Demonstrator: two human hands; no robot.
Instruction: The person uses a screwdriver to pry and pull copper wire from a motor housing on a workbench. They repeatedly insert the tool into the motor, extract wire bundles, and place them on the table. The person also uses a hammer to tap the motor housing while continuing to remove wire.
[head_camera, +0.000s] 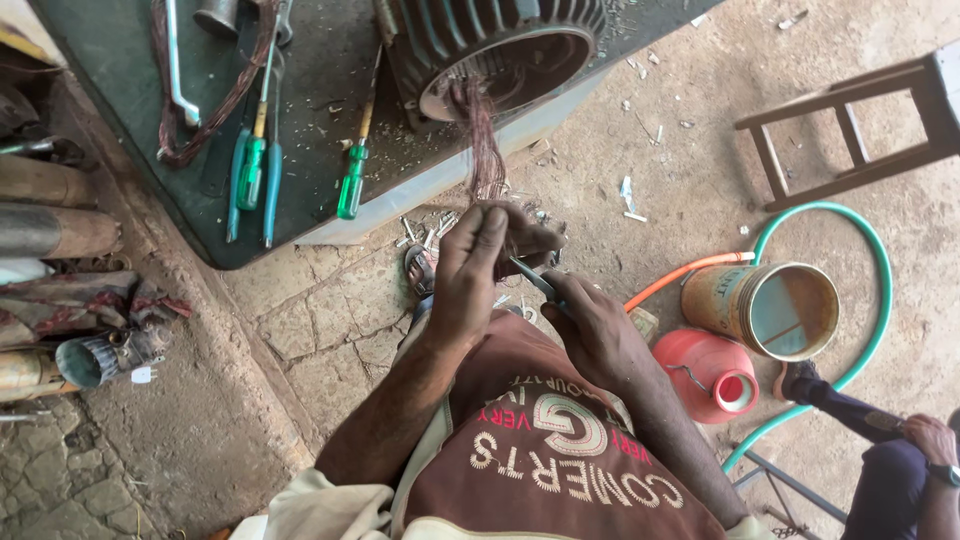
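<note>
A bundle of copper wires (486, 150) hangs from the open end of the motor housing (500, 50) at the near edge of the green workbench (330, 100), centre far. The left hand (468, 275) is clenched round the bundle's lower end. The right hand (590, 325) grasps a thin metal tool (530, 277), tip at the wires. Green-handled screwdrivers (352, 180) lie left on the bench. A tin can (765, 308) and red container (705, 370) stand right.

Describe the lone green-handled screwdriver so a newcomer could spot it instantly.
Start at the dark green workbench holding the ribbed motor housing. Just left of the housing lies a screwdriver, its translucent green handle near the bench's front edge. It lies alone, while the other green-handled tools cluster farther left.
</note>
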